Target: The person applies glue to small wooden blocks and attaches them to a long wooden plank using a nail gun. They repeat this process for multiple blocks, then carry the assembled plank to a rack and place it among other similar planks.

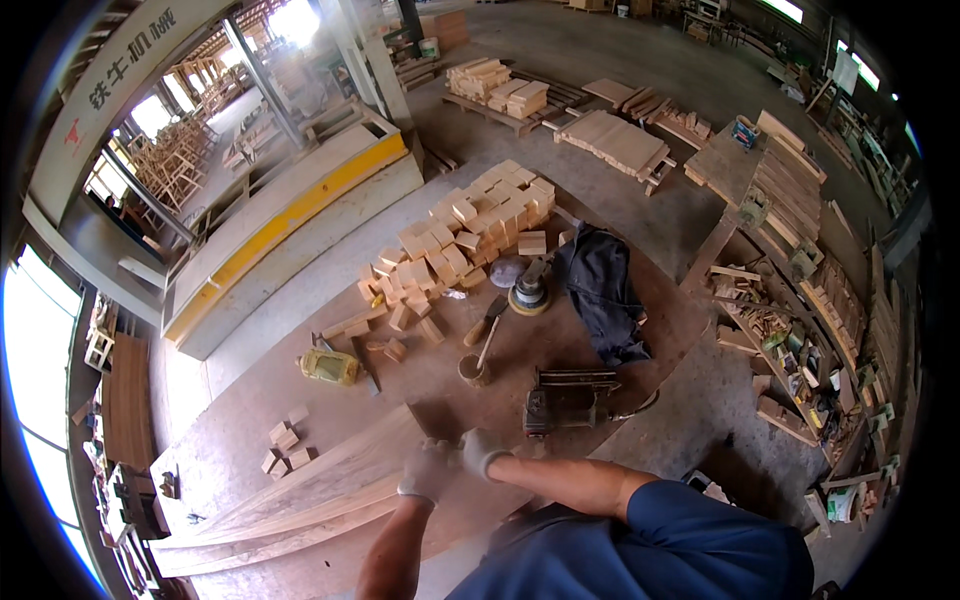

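Observation:
Both my hands wear pale gloves and meet at the right end of long, curved wooden boards [300, 497] on the brown table [400, 385]. My left hand [428, 470] overlaps the board ends, its fingers curled. Close beside it, my right hand [484, 453] is closed, fingertips toward the left. Whatever lies between the fingers is too blurred to make out. To the right of my hands rests a black nail gun [565, 408] with a hose. Farther off stands a small pot [473, 372] with a stick in it. Several small wood blocks [286, 437] lie left of the boards.
A heap of wood blocks [470, 228] covers the table's far side. Near it are a sander [529, 290], a dark jacket [603, 290], a yellowish bottle [328, 366] and a hammer [366, 368]. A large machine [290, 225] stands left; a scrap-filled rack [790, 350] stands right.

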`<action>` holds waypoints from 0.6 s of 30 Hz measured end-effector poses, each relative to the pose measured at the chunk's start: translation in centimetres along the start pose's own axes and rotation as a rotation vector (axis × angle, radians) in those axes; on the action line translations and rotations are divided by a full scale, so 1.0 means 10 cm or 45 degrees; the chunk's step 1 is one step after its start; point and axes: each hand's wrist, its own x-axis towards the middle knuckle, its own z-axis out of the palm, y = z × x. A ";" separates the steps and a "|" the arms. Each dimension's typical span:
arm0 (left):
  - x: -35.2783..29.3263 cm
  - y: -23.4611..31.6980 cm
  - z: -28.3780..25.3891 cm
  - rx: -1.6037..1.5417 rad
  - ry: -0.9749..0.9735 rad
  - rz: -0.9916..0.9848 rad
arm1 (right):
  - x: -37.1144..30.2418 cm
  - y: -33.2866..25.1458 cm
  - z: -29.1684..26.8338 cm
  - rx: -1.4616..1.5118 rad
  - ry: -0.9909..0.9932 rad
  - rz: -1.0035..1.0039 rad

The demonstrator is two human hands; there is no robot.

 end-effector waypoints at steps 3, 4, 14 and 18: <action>-0.01 0.02 -0.01 0.002 0.020 -0.006 | 0.03 0.02 0.03 -0.001 0.005 -0.002; 0.00 0.05 -0.04 0.000 -0.001 0.002 | 0.05 0.04 0.04 0.001 0.008 0.002; -0.03 -0.01 0.05 -0.041 0.084 0.012 | 0.13 0.16 0.07 0.108 -0.063 0.014; -0.04 0.03 -0.06 -0.068 -0.009 0.040 | 0.06 0.08 -0.01 0.102 -0.068 0.042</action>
